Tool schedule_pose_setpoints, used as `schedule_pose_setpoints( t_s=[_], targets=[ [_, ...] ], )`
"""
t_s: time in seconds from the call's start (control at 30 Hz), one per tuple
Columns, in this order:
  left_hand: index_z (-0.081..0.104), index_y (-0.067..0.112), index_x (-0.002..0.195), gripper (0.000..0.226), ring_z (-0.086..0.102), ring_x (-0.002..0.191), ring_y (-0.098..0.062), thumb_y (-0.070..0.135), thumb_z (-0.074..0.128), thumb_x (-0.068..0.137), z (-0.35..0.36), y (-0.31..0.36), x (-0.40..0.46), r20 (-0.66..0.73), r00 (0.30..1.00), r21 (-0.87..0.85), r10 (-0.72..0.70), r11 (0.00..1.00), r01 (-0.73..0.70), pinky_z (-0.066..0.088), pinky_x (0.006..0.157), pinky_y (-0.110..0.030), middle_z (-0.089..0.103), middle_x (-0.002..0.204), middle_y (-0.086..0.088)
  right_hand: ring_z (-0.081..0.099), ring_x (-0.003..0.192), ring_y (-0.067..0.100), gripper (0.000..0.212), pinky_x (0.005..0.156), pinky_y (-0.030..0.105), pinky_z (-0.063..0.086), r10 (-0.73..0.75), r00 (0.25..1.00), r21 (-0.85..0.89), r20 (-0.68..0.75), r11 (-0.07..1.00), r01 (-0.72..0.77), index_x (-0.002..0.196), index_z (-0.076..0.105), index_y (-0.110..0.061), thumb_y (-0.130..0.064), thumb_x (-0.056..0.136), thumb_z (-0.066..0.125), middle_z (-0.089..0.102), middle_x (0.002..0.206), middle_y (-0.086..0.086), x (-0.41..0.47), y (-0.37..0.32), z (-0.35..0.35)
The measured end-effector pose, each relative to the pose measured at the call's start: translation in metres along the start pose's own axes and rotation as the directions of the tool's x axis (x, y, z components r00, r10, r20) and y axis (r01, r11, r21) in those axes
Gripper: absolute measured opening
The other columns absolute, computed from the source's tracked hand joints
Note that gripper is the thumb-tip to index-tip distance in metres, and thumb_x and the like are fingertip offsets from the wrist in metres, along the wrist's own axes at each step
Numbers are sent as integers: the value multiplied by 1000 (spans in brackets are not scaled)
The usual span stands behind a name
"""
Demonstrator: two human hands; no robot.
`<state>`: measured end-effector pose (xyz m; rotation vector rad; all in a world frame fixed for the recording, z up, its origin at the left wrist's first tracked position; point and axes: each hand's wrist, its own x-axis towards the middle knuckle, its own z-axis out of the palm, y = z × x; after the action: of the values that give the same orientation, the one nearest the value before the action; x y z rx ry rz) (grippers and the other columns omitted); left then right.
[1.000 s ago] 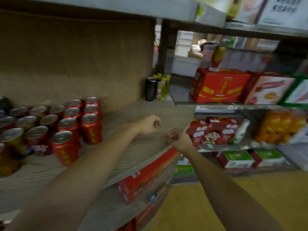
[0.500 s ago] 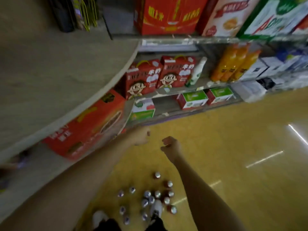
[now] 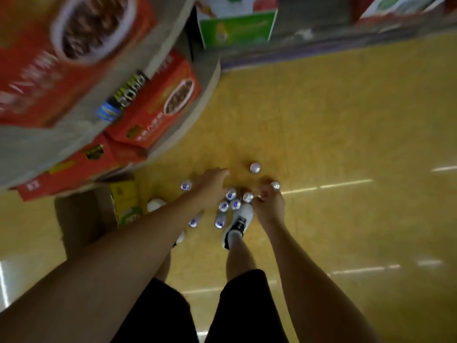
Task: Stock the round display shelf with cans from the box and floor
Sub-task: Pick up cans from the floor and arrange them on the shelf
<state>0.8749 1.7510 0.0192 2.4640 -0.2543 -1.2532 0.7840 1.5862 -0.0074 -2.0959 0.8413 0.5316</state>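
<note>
Approx. ten cans (image 3: 235,204) stood on the floor (image 3: 346,125) by the round shelf's (image 3: 212,78) edge, unstocked. Left hand (image 3: 212,186) & right hand (image 3: 269,204) hovered above; fingers loosely curled, apparently empty.

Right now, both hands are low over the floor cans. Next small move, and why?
Probably lower further and close each hand on one can. The left hand and right hand hover above the cluster of silver-topped cans standing on the yellow floor; neither visibly holds anything yet.
</note>
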Motion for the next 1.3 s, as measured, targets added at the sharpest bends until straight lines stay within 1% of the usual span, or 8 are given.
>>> schedule_pose_setpoints(
  t_s=[0.13,0.3,0.47,0.6,0.77,1.0,1.17,1.3],
  targets=[
    [57,14,122,33,59,113,-28,14,60,88,72,-20,51,11,998,-83,-67,994,67,47,91,-38,62,122,-9,57,87,28,17,68,28,36,4,999,-44,43,999,-2,90,61,-12,-15,75,69,63,91,10,44,68,45],
    [58,14,116,31,60,107,-29,14,60,85,148,-48,113,3,998,-135,-61,989,61,49,83,-39,63,118,-9,52,93,24,25,73,25,37,2,997,-120,72,993,7,99,65,-15,-13,74,66,63,101,9,92,137,99],
    [54,20,99,23,61,91,-34,22,52,76,218,-90,163,42,997,-143,-70,987,75,49,71,-39,65,98,-10,57,97,32,33,73,29,41,59,983,-169,172,985,-30,108,61,-14,-13,75,66,60,105,13,132,178,150],
    [54,19,93,20,60,89,-33,20,52,74,252,-111,191,-33,997,-139,-67,988,62,50,72,-40,63,96,-9,55,104,33,32,79,32,42,15,979,-199,205,980,27,113,60,-15,-14,81,64,60,109,15,161,194,181],
    [61,16,108,27,57,101,-28,12,60,81,276,-131,229,-133,989,-129,-64,991,47,50,80,-40,63,107,-8,50,109,34,40,93,36,38,-18,968,-338,249,935,105,119,61,-19,-13,81,67,57,120,12,189,220,212],
    [60,16,118,35,49,113,-27,14,66,84,297,-143,252,-107,993,-127,-55,991,41,47,90,-41,58,122,-4,44,121,35,48,97,36,38,-10,961,-394,275,911,122,128,54,-25,-22,82,68,48,135,9,207,242,248],
    [60,13,113,25,52,107,-24,15,63,88,295,-143,247,-172,984,-154,-44,988,17,49,85,-39,58,116,-5,52,114,43,50,94,42,45,42,958,-454,283,886,95,135,48,-25,-12,88,60,46,131,18,212,236,248],
    [59,12,113,24,53,106,-25,15,61,90,293,-140,237,-182,983,-136,-36,991,11,49,80,-39,58,114,-6,61,104,36,47,78,35,46,57,971,-439,233,897,52,129,56,-27,-20,83,66,60,116,15,218,228,239]
  ],
)
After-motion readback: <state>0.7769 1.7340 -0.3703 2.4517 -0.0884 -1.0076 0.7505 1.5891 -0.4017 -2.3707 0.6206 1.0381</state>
